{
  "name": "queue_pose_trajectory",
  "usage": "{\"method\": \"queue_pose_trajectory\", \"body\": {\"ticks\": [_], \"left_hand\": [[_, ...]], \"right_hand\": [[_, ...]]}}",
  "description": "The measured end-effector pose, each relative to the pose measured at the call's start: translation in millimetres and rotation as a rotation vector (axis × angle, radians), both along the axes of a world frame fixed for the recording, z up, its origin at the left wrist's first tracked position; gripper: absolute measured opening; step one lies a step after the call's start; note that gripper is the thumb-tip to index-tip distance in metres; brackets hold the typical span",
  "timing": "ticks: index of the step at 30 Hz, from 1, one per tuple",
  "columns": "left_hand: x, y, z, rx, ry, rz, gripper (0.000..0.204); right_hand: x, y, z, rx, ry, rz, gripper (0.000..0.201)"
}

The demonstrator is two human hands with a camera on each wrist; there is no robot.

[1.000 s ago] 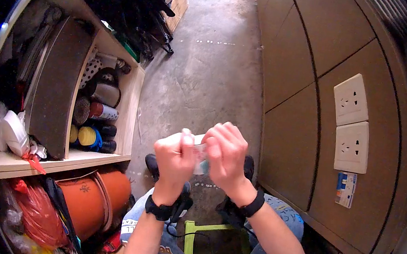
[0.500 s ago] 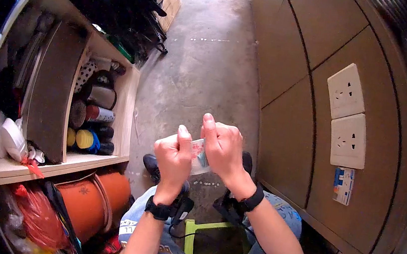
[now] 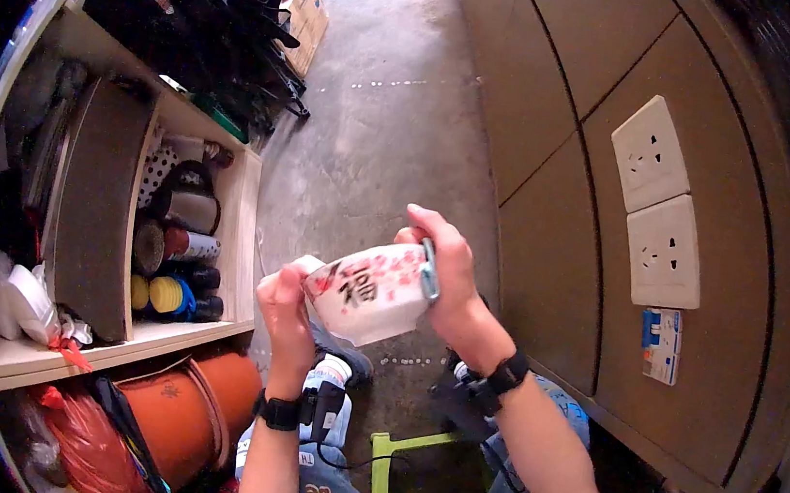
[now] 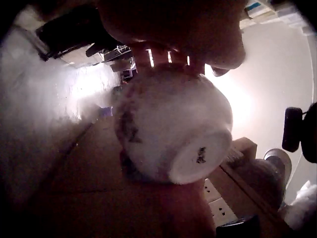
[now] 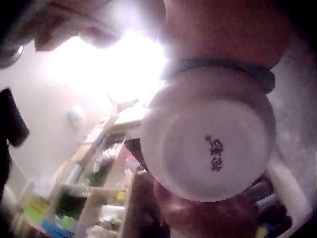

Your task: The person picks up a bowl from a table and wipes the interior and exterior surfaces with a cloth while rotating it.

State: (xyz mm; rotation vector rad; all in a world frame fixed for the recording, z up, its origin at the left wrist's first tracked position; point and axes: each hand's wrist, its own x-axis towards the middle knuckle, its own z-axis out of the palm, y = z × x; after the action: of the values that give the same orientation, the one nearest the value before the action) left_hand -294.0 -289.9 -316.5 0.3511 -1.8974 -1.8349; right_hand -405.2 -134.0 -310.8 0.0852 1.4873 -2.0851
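Note:
A white bowl (image 3: 372,295) with pink-red blossoms and a black character on its side is tilted between the two hands, over the legs. My left hand (image 3: 287,307) grips its left edge. My right hand (image 3: 458,278) holds the opposite end, where a blue-grey strip (image 3: 430,270) shows at the rim. The bowl's pale round base (image 5: 210,148), with a small dark mark, faces the camera in the right wrist view. Dim light darkens the bowl (image 4: 173,119) in the left wrist view. Its inside is hidden.
A wooden shelf unit (image 3: 241,229) with jars and bottles stands at left, above an orange-red drum (image 3: 158,400) and a red plastic bag (image 3: 87,431). Brown cabinet panels with white sockets (image 3: 664,253) line the right. A green stool (image 3: 384,474) shows between the legs.
The hands, earlier close together with only a small part of the bowl showing between them, have moved apart. The bowl has turned so its decorated side shows. The head view has shifted slightly.

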Motion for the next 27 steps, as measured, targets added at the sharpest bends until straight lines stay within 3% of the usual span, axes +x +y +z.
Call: {"method": "queue_pose_trajectory", "body": {"ticks": [1,2,4,5,6,8,9,10,14,16,18,22,25,27], "left_hand": [[9.5,-15.6,-15.0,0.100,-0.032,-0.112,0.061],[11.2,-11.7,-18.3,0.099,-0.032,-0.112,0.061],[12.5,-0.6,-23.7,0.080,-0.071,-0.089,0.073],[8.7,2.0,-27.2,-0.168,-0.087,-0.051,0.079],[8.7,6.5,-27.0,-0.167,-0.087,-0.049,0.079],[3.2,29.5,-15.1,0.031,0.045,0.065,0.080],[-7.8,40.9,1.0,0.146,0.102,0.151,0.062],[-7.0,40.2,3.9,0.146,0.102,0.151,0.062],[-2.3,27.2,11.2,0.059,0.025,0.058,0.057],[-1.6,26.1,9.8,0.035,0.007,0.005,0.056],[-0.3,27.4,-2.1,-0.005,0.059,0.192,0.051],[5.8,23.5,-17.0,0.024,0.086,0.261,0.046],[9.9,14.4,-16.6,-0.038,0.036,0.200,0.044],[8.9,10.0,-7.7,-0.220,-0.055,0.099,0.038]], "right_hand": [[-1.5,2.9,0.7,-0.222,-0.214,0.035,0.047],[-2.2,4.0,1.6,-0.445,-0.428,0.071,0.044],[1.0,0.9,-4.6,-0.426,-0.511,0.026,0.036],[2.3,-2.2,-14.0,-0.495,-0.556,0.021,0.035],[5.0,-3.9,-21.5,-0.562,-0.600,0.015,0.033],[11.5,-4.4,-24.2,-0.578,-0.547,0.060,0.031],[12.4,-4.5,-19.3,-0.615,-0.564,0.082,0.032],[12.9,-4.8,-16.9,-0.652,-0.580,0.103,0.033],[14.6,-9.0,-18.6,-0.664,-0.597,0.063,0.035],[14.4,-9.5,-12.4,-0.659,-0.485,0.076,0.039],[11.4,-6.7,-7.9,-0.626,-0.445,0.106,0.041],[6.9,-4.2,1.1,-0.511,-0.304,0.137,0.045],[6.0,-7.1,-3.8,-0.395,-0.145,0.131,0.047],[6.0,-8.4,-4.9,-0.350,-0.111,0.140,0.048]]}}
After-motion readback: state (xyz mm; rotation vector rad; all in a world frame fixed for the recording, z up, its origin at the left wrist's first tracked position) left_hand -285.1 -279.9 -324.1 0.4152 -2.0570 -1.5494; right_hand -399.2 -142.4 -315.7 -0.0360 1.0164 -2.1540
